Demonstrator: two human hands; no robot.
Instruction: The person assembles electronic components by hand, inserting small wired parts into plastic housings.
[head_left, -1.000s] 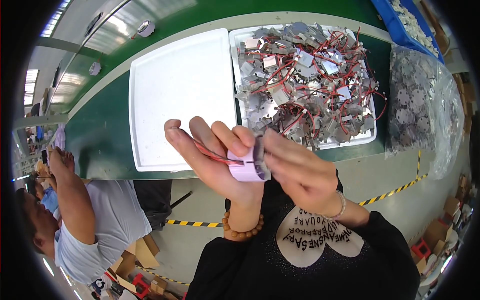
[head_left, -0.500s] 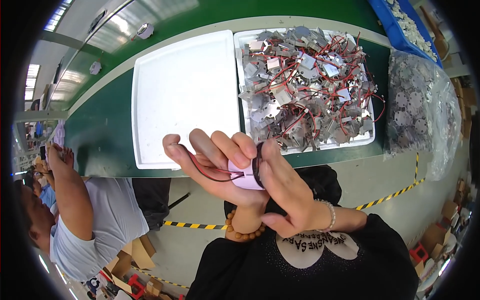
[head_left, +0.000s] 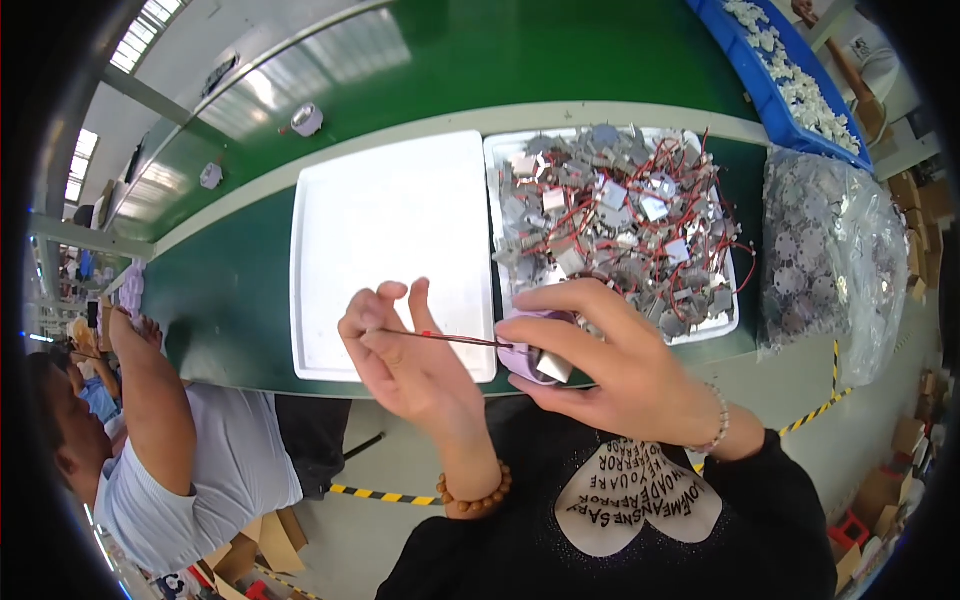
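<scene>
My right hand (head_left: 625, 365) grips a small round light-purple housing (head_left: 518, 361), thumb below and fingers over the top. A white block-like part (head_left: 554, 368) shows at the housing's right side, partly hidden by the fingers. Thin red and black wires (head_left: 455, 338) run taut from the housing to the left. Their far end is pinched in my left hand (head_left: 415, 365), whose other fingers are raised and curled. Both hands are over the table's near edge, in front of a white foam tray (head_left: 395, 240) and a second foam tray (head_left: 725, 325) heaped with grey metal pieces with red wires (head_left: 610, 225).
A clear plastic bag (head_left: 825, 250) of grey metal discs lies at the right. Behind it stands a blue bin (head_left: 735, 60) of small white parts. Several purple-white housings, one nearer (head_left: 307, 119), sit on the green conveyor belt (head_left: 560, 60). A co-worker (head_left: 210, 440) is at the left.
My hands have moved apart, pulling the wires out straight to the left. The housing has turned in my right hand, which now holds it from above. The view has shifted, so the trays appear lower.
</scene>
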